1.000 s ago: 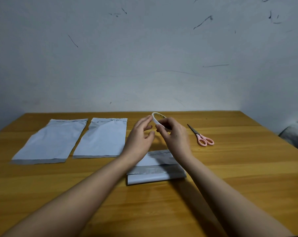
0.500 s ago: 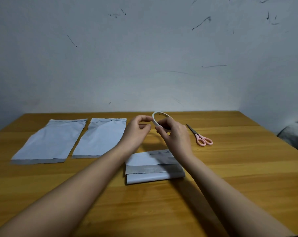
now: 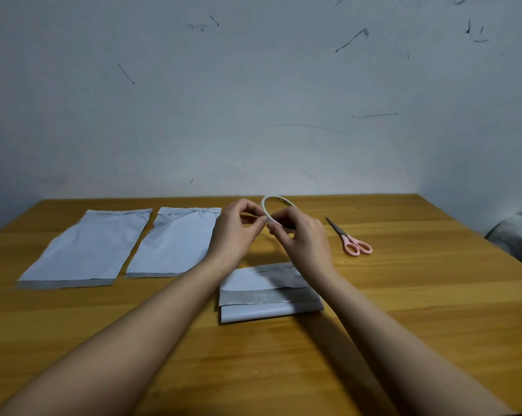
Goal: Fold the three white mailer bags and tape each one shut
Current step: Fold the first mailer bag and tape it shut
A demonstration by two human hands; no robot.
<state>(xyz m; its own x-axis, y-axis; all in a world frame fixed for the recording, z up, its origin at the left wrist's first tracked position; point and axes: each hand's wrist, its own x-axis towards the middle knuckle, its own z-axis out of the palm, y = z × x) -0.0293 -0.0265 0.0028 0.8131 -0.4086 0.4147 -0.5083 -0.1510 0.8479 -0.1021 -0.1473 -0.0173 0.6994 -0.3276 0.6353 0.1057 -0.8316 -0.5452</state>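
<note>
A folded white mailer bag lies on the wooden table in front of me, its grey flap showing. Two flat white mailer bags lie side by side at the left: one far left, one beside it. Above the folded bag my right hand holds a thin white tape roll upright. My left hand pinches at the roll's left rim with thumb and forefinger. Whether a strip of tape is pulled free is too small to tell.
Pink-handled scissors lie shut on the table to the right of my hands. A scuffed grey wall stands behind the table's far edge. A grey object sits past the table's right edge.
My left hand has closed from spread fingers into a pinch and moved right onto the tape roll's rim. The right hand keeps the roll in about the same place.
</note>
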